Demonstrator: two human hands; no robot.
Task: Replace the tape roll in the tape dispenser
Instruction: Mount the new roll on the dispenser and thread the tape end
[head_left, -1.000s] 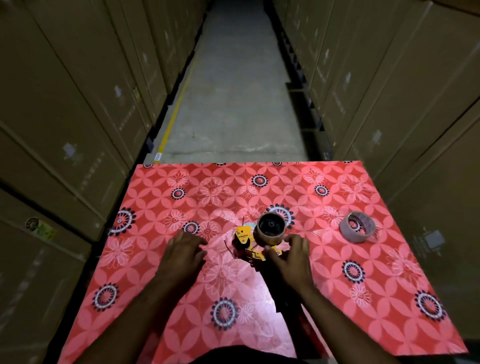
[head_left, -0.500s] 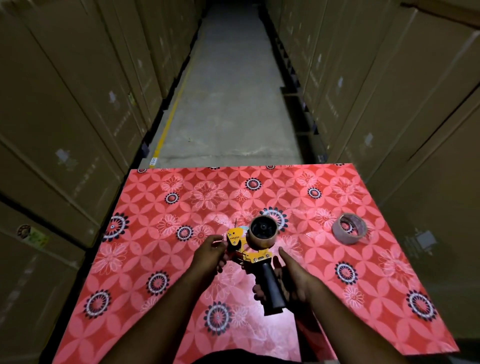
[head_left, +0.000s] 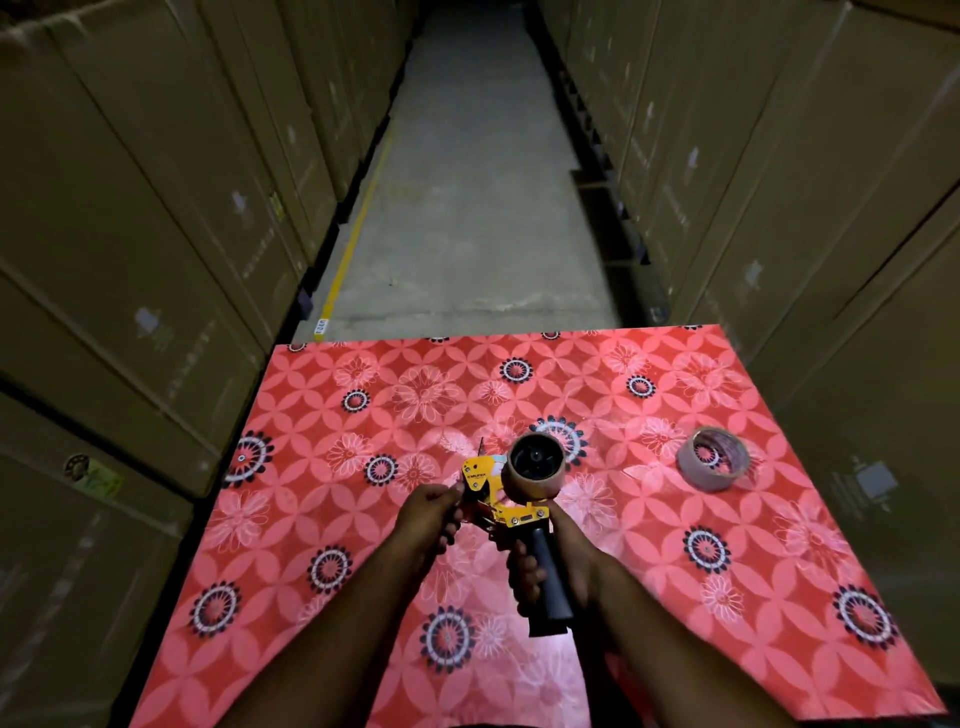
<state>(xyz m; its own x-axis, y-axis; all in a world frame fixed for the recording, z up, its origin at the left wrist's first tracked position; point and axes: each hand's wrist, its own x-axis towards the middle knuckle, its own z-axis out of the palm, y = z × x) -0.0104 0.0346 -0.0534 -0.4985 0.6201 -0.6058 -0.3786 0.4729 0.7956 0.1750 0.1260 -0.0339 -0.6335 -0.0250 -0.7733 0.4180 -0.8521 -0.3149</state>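
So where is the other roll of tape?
The spare tape roll lies flat on the red flowery tablecloth, toward the right side, apart from the tape dispenser that the hands hold near the middle.

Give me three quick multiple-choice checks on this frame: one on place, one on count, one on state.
1. Where is the loose tape roll?
A. on the table, right of the dispenser
B. in the left hand
C. on the floor

2. How many tape rolls show?
A. one
B. two
C. four

3. How is the tape dispenser held?
A. lying untouched
B. right hand on its black handle, left hand at its yellow front
C. left hand only

Answers: 1 A, it lies flat on the red table. 2 B, loose roll plus mounted roll. 3 B, both hands touch it.
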